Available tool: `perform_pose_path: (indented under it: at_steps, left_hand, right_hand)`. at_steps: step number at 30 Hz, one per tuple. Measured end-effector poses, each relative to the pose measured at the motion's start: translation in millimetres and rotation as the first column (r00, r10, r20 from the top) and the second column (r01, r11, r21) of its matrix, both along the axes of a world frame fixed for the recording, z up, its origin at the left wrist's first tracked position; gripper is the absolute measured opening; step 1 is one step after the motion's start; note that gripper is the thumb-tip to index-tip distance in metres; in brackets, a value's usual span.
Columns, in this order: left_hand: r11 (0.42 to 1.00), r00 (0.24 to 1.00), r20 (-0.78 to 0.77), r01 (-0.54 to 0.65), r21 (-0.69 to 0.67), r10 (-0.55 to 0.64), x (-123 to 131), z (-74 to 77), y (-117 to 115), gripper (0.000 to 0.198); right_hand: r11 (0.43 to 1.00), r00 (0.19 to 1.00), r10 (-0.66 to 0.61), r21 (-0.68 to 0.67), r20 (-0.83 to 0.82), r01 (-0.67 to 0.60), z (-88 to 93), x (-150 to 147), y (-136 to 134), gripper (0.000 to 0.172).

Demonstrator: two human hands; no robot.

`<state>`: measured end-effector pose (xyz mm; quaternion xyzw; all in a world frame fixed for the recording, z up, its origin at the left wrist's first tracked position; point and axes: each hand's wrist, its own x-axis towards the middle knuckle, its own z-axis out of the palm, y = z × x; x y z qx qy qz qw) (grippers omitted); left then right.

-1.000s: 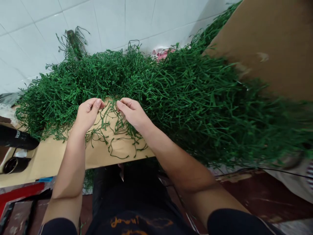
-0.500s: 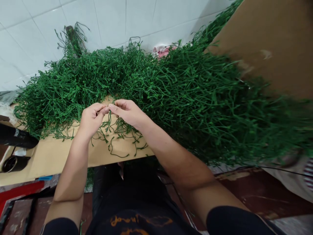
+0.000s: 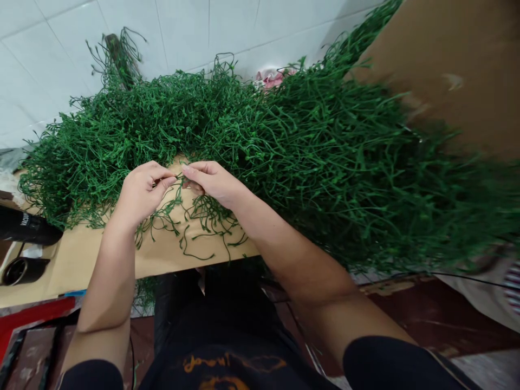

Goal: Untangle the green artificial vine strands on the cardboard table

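Note:
Thumb and forefinger of my left hand (image 3: 143,190) pinch a thin green stem just above the cardboard (image 3: 162,259). Facing it a short gap away, my right hand (image 3: 213,181) is closed in a pinch on a green stem too; its curled fingers partly hide it. Beneath and between the hands lie loose green plastic stems (image 3: 199,241) with small forked tips. Behind them rises a big heap of the same green stems (image 3: 170,116), spreading far to the right past my right forearm.
At the left edge lie a black cylinder with white lettering (image 3: 30,226) and a dark round-mouthed object (image 3: 24,271). A large brown cardboard sheet (image 3: 455,70) leans at the right. White tiled wall (image 3: 182,27) stands behind, with a pink-and-white item (image 3: 271,78) against it.
My hands, whose fingertips were touching, have drawn slightly apart. The left hand has shifted left; the right has barely moved.

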<state>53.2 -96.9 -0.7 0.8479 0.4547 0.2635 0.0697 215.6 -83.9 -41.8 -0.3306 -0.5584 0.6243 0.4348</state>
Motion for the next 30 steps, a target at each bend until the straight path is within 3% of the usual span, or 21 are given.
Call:
perform_pose_path:
  at_steps: [6, 11, 16, 20, 23, 27, 30]
  left_hand:
    - [0.997, 0.993, -0.089, -0.070, 0.028, 0.072, -6, 8.1, 2, 0.022]
    - [0.993, 0.992, -0.055, -0.112, -0.032, 0.110, -14, 9.8, 3, 0.021]
    - [0.973, 0.998, 0.057, -0.012, -0.232, 0.026, -12, 14.8, -5, 0.019]
    - [0.899, 0.985, 0.161, 0.121, -0.420, -0.057, -12, 17.4, -11, 0.024]
    - [0.854, 0.949, 0.308, 0.212, -0.475, -0.064, -12, 8.9, -10, 0.029]
    - [0.870, 0.893, 0.444, 0.270, -0.413, -0.066, -10, -1.6, -15, 0.034]
    - [0.867, 0.882, 0.430, 0.359, -0.347, -0.193, -9, 6.8, -35, 0.036]
  right_hand:
    - [0.998, 0.996, -0.049, -0.049, -0.076, 0.046, 3.6, -5, -2, 0.038]
    - [0.981, 0.991, -0.136, 0.143, 0.017, 0.132, -2.3, -5, 5, 0.044]
    - [0.945, 0.967, -0.206, 0.288, 0.151, 0.156, -1.0, -3, 9, 0.048]
    - [0.930, 0.955, -0.222, 0.338, 0.196, 0.147, 8.0, -1, 7, 0.045]
    - [0.908, 0.934, -0.261, 0.390, 0.244, 0.152, 16.3, -2, 5, 0.044]
    - [0.826, 0.880, -0.395, 0.522, 0.264, 0.214, 24.7, -7, 15, 0.045]
    - [0.693, 0.797, -0.585, 0.604, 0.152, 0.393, 33.8, 7, 38, 0.042]
